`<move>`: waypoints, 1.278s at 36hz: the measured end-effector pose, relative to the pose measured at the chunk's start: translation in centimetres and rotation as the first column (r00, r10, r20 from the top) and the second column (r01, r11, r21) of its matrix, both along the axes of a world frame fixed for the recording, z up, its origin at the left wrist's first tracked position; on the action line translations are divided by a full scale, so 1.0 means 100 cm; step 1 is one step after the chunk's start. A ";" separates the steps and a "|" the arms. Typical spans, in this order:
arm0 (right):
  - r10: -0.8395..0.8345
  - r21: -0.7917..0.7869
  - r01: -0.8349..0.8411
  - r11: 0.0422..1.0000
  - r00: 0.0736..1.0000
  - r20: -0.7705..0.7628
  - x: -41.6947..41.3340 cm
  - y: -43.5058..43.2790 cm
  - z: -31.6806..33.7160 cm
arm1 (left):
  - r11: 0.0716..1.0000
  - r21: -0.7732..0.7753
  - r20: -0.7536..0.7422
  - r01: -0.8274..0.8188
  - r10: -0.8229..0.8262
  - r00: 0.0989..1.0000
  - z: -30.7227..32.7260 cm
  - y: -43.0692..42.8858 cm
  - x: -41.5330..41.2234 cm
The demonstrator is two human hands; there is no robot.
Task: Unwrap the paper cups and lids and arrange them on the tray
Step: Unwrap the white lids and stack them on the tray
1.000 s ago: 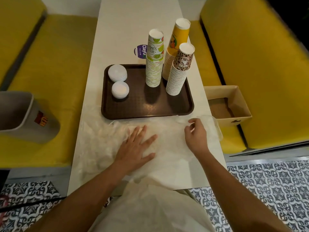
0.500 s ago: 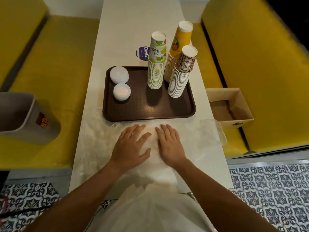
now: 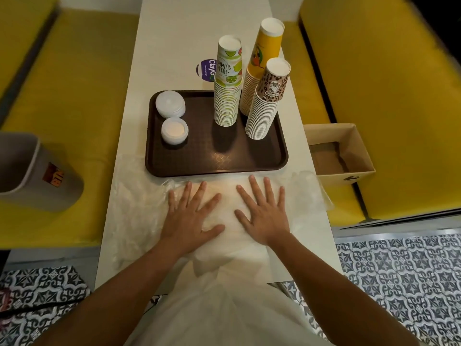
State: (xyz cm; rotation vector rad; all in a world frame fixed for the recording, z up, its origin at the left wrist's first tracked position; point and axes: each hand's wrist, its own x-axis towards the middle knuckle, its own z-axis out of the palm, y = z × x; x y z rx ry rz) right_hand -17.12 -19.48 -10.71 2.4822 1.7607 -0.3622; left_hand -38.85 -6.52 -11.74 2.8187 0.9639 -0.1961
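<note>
On the near end of the tabletop [image 3: 174,33], as the head view shows it, both hands lie flat on a sheet of crumpled clear plastic wrap [image 3: 139,208]: the left hand [image 3: 189,216] and the right hand [image 3: 264,216] are side by side, fingers straight and spread, palms down, gripping nothing. The wrap covers the table from its left edge to its right edge, where a loose fold hangs past the corner nearest the cardboard box [image 3: 346,179]. Just beyond the fingertips sits the brown tray [image 3: 217,171]. It carries two white lid stacks [image 3: 170,104] near its far left corner and three tall cup stacks towards its far right: a lime-print stack [image 3: 227,96], a yellow stack [image 3: 262,63] and a leopard-print stack [image 3: 267,103], which looks tilted. The cups and lids appear to be unwrapped and set out, so what remains is probably flattening the wrapping. Thin film can slide on a smooth table, so a firm forward push could carry the hands into the tray's near edge and jolt the tall stacks, the leaning one first. Whether the wrap is tucked under the tray cannot be told; if it is, pulling it back would drag the tray. A grey bin [image 3: 57,186] rests on the left bench.
</note>
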 end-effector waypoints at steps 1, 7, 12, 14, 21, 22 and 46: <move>-0.009 -0.001 0.009 1.000 1.000 0.002 0.003 -0.002 0.000 | 1.000 -0.003 -0.007 -0.001 0.001 1.000 0.001 0.000 0.000; -0.070 0.010 0.070 0.997 0.998 -0.004 0.035 -0.023 -0.004 | 1.000 -0.005 -0.039 -0.009 0.009 0.999 0.004 0.001 0.002; -0.093 -0.004 0.093 0.996 0.995 -0.018 0.040 -0.025 -0.001 | 1.000 -0.008 -0.036 -0.006 0.006 0.999 0.004 0.002 0.002; -0.108 0.080 0.111 0.991 0.993 -0.039 0.028 -0.020 0.007 | 1.000 -0.006 -0.038 -0.008 0.008 0.999 0.004 0.001 0.002; 0.176 0.226 -0.137 0.965 0.971 -0.162 -0.047 0.028 0.021 | 1.000 -0.004 -0.035 0.004 -0.004 0.999 0.001 0.001 0.001; 0.187 0.174 -0.158 0.972 0.968 -0.166 -0.054 0.031 0.014 | 1.000 0.005 -0.044 0.011 -0.011 0.999 0.001 0.001 0.000; -0.058 -0.010 0.058 0.998 0.998 0.009 0.034 -0.024 -0.004 | 1.000 -0.009 -0.032 -0.005 0.005 0.999 0.005 0.001 0.002</move>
